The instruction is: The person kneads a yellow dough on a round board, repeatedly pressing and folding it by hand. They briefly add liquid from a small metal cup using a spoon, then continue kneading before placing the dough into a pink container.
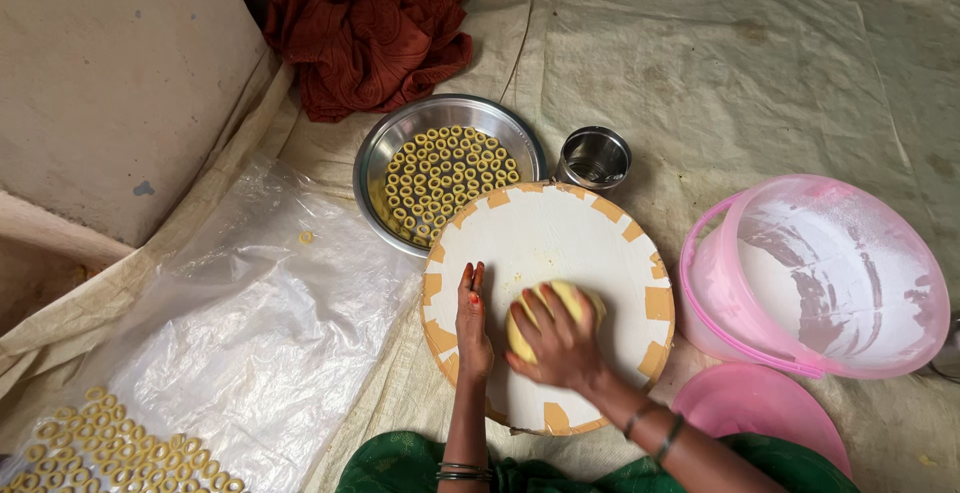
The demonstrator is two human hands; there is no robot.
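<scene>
A round white board (560,228) with orange patches along its rim lies on the floor sheet in front of me. On it rests a ball of yellow dough (572,298). My right hand (556,341) presses down on the dough with fingers spread over it. My left hand (472,321) lies flat on the board just left of the dough, fingers together and straight, holding nothing. Bangles circle both wrists.
A steel bowl (380,158) of several small yellow dough rings stands behind the board, a small steel cup (593,159) beside it. A pink bucket (815,273) dusted with flour lies right, its pink lid (760,413) nearby. More rings (110,448) lie on clear plastic at left. A rust cloth (370,33) lies behind.
</scene>
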